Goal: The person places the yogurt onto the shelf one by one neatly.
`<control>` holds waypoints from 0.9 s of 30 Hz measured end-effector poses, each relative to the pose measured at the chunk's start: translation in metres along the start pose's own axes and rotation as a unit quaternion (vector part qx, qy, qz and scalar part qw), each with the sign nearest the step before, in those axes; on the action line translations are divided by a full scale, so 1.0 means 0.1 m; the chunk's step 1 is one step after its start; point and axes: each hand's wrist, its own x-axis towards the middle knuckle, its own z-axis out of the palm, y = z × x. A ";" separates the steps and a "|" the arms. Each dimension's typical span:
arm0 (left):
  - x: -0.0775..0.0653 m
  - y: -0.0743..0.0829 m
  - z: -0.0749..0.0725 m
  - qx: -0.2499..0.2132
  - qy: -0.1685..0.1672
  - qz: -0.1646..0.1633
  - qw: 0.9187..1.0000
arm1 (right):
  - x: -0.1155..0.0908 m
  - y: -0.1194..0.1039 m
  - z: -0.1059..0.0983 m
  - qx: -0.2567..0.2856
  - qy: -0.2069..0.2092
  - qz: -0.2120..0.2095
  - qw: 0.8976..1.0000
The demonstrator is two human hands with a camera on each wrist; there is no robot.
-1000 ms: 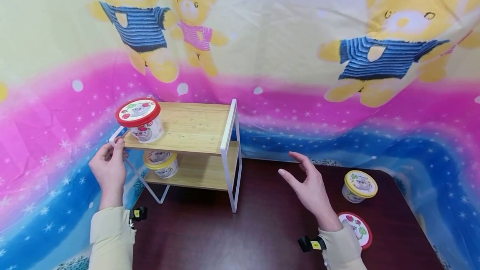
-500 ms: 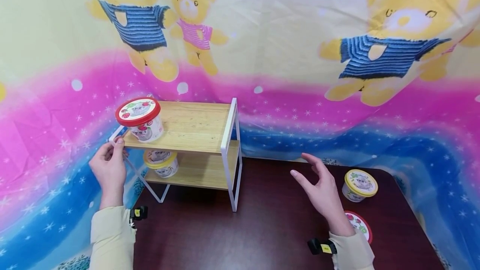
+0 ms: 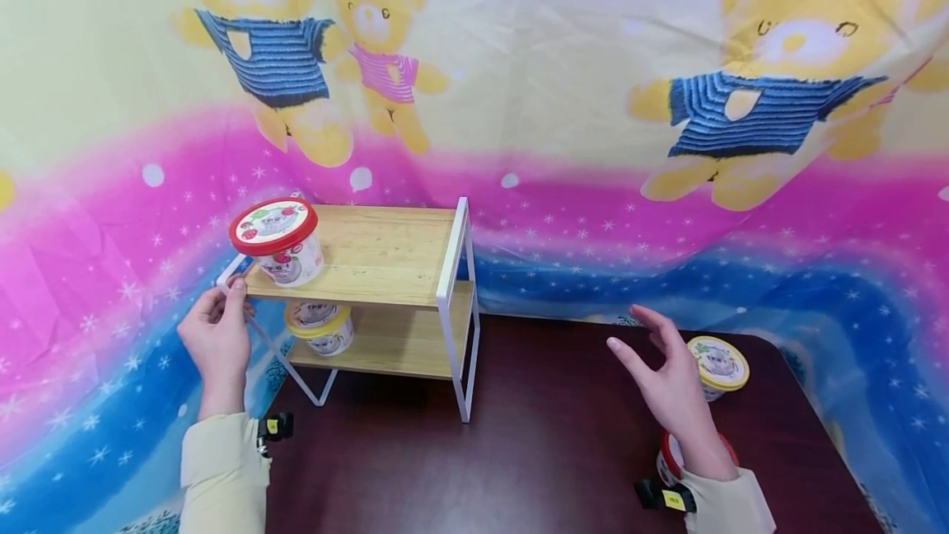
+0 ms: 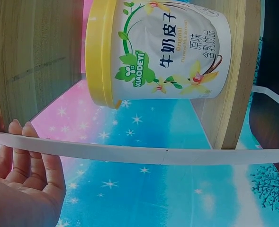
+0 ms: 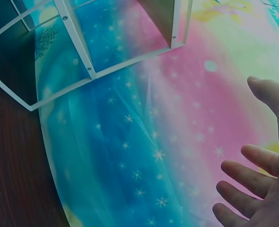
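At the left, my left hand [image 3: 218,340] grips the white metal frame [image 4: 163,156] of a two-tier wooden shelf [image 3: 385,250], its fingers curled round the bar. A red-lidded tub [image 3: 285,241] stands on the top board near that hand. Below it on the lower board is a yellow-lidded tub [image 4: 172,52]. My right hand [image 3: 675,381] is over the right part of the table with fingers spread and nothing in them. It partly covers a second yellow-lidded tub [image 3: 719,363]. Another red-lidded tub [image 3: 670,460] is mostly hidden under the right wrist.
The dark brown table [image 3: 534,443] carries the shelf and the two tubs at right. A printed cloth [image 3: 563,188] with bears and snowflakes hangs behind and along both sides. A black wrist strap [image 3: 667,497] sits on the right sleeve.
My right hand has moved right, from mid-table to in front of the yellow-lidded tub, now overlapping it. The left hand has kept its hold on the shelf frame.
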 end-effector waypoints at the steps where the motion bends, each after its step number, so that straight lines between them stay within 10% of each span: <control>1: 0.00 0.00 0.00 0.000 0.000 -0.001 1.000 | -0.01 0.00 -0.02 -0.001 0.000 0.003 1.000; 27: 0.02 -0.02 0.00 -0.014 0.000 -0.011 1.000 | -0.18 0.18 -0.28 -0.035 0.004 0.076 0.997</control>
